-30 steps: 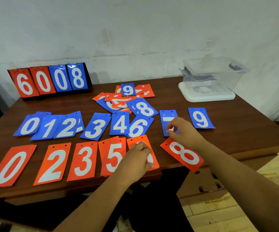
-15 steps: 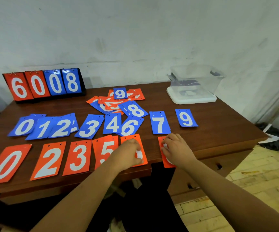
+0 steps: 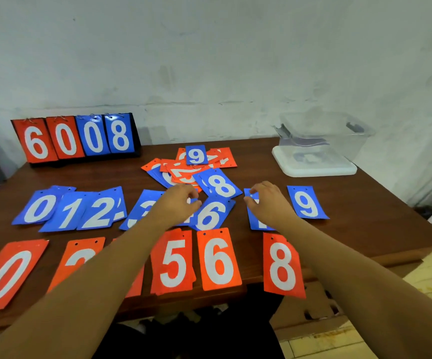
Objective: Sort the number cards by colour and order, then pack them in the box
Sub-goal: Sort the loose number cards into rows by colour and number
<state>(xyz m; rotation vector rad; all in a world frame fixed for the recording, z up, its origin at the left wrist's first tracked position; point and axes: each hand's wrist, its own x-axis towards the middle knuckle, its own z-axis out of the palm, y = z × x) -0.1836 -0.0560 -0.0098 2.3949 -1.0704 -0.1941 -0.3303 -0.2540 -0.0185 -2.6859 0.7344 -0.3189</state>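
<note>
Soft, even light is filling the scene, leaving the wall (image 3: 209,47) pale and bluish and the desk (image 3: 365,229) carrying only a faint sheen and weak shadows. The wide lens is bowing the desk's edges toward the frame's sides. The clear box (image 3: 339,136) at upper right is looking slightly smeared and hazy.

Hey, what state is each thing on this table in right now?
Clear box, open, on white lid.
Scoreboard, upright, showing 6008.
Orange 8 card, flat, overhanging table edge.
Card pile, mixed, unsorted.
Left hand, curled over blue 4 card.
Right hand, curled over a blue card.
</note>
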